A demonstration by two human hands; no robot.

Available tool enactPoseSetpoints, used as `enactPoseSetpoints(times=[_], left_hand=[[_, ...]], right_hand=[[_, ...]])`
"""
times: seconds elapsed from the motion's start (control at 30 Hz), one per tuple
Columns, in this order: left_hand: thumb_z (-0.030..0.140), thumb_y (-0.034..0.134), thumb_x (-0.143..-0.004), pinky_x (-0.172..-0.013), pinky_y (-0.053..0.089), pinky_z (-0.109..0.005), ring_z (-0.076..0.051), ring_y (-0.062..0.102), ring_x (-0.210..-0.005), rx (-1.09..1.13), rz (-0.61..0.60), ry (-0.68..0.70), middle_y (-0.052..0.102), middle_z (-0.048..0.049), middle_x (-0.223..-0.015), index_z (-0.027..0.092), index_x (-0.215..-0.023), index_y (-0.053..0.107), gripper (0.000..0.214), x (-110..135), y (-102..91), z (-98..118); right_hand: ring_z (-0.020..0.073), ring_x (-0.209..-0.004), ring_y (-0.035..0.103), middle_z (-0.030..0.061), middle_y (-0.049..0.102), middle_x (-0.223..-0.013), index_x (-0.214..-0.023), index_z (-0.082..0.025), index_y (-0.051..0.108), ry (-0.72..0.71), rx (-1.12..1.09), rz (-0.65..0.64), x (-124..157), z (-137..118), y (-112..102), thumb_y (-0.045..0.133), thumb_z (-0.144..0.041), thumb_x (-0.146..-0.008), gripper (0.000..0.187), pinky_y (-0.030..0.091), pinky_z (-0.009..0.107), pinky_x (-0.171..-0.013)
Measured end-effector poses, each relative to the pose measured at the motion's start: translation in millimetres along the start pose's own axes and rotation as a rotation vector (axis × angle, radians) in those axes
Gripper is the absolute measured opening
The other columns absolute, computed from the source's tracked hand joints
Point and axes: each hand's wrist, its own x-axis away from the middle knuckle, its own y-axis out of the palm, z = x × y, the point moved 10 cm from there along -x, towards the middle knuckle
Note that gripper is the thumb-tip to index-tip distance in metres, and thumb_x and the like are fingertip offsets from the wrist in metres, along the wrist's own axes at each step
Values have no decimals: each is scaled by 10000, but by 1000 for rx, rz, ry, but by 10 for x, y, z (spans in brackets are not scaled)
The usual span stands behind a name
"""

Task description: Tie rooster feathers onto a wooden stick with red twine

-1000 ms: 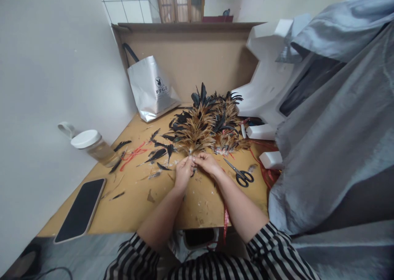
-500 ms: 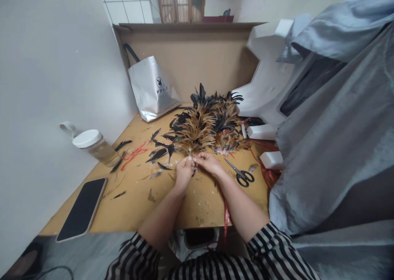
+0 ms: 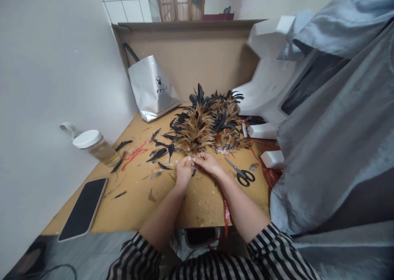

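Brown and black feathers point(image 3: 197, 126) lie in a thick bunch at the middle of the table, their lower end at my fingertips. My left hand point(image 3: 184, 171) is closed in a pinch at that end. Close against it, my right hand point(image 3: 207, 163) pinches too, thumb and forefinger together; what sits between them is too small to make out. A second feather bunch point(image 3: 229, 128) rests just to the right. Black-handled scissors point(image 3: 243, 175) lie right of my right hand, blades apart. Under my right forearm a red ribbon point(image 3: 227, 214) hangs over the table edge.
Loose black feathers point(image 3: 158, 154) and red ribbon scraps point(image 3: 134, 154) are scattered at left. A lidded jar point(image 3: 100, 146), a phone point(image 3: 83, 209) and a silver bag point(image 3: 152, 89) stand or lie around. White foam point(image 3: 267, 75) and grey cloth point(image 3: 332, 149) bound the right side.
My hands stay pinched together at the feather bunch's lower end, with only a slight shift of the fingertips. The view has moved very slightly; nothing else has visibly changed.
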Motion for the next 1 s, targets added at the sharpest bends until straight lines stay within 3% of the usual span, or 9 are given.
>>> enactPoseSetpoints(times=[0.2, 0.43, 0.77, 1.0], left_hand=[[470, 524, -756, -382, 189, -168, -41, 249, -371, 6, -18, 38, 349, 70, -446, 164, -584, 456, 358, 17, 11, 47], [476, 559, -728, -376, 176, -167, -36, 251, -379, 29, -7, 38, 372, 62, -476, 159, -598, 474, 353, 11, 1, 80], [481, 598, -702, -366, 167, -163, -28, 256, -375, 81, -52, 26, 382, 63, -479, 155, -618, 493, 352, -15, -4, 97], [472, 587, -729, -366, 177, -163, -29, 269, -380, 90, -75, 66, 403, 54, -506, 150, -670, 521, 334, 1, 37, 160]], right_hand=[[79, -378, 326, -68, 419, -389, -568, -200, 494, 25, -115, 54, 38, -39, -34, 661, -417, -602, 276, 240, 223, -423], [122, -562, 538, 30, 639, -617, -577, -175, 557, -58, -266, 2, 34, -89, 65, 666, -398, -602, 250, 409, 248, -585], [136, -566, 543, 37, 656, -667, -636, -186, 577, -82, -191, -7, 7, -50, 66, 636, -434, -645, 255, 402, 251, -548], [160, -654, 563, 28, 649, -680, -650, -191, 589, -141, -78, 43, -13, -51, -8, 610, -388, -684, 201, 421, 270, -615]])
